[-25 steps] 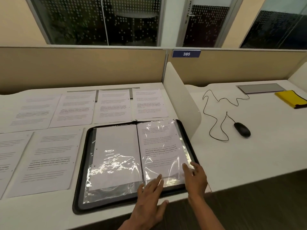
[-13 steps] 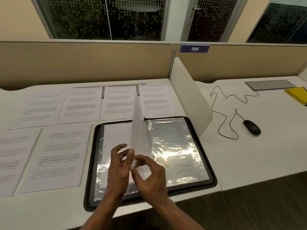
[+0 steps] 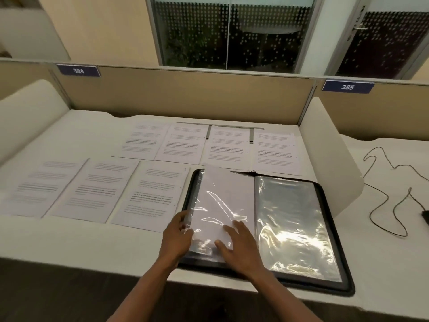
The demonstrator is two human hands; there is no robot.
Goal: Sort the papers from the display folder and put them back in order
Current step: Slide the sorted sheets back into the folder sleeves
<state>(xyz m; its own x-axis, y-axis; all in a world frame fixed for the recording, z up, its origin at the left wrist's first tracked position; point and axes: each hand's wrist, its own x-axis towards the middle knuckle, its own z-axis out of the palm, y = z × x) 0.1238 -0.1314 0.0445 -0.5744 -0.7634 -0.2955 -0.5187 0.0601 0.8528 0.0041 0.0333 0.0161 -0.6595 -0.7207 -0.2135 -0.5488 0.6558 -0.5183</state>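
Display folder [image 3: 329, 231]: open at the desk's front edge, right of centre.
Left hand [image 3: 177, 238]: pinches the turned sleeve's [image 3: 222, 201] left edge.
Right hand [image 3: 239, 245]: fingers straight, pressing that sleeve.
Papers [image 3: 148, 194]: two rows, left and behind.

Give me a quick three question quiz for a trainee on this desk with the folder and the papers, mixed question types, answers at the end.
1. True or false: the right sleeve of the open folder holds a printed sheet.
2. How many loose papers lie in the far row and how many in the near row?
3. Multiple choice: the left hand is
A. flat on the desk
B. holding the left edge of the turned sleeve
C. lifting a loose paper

Key
1. False: it looks empty.
2. Four far, three near.
3. B; the right hand lies open on that sleeve.
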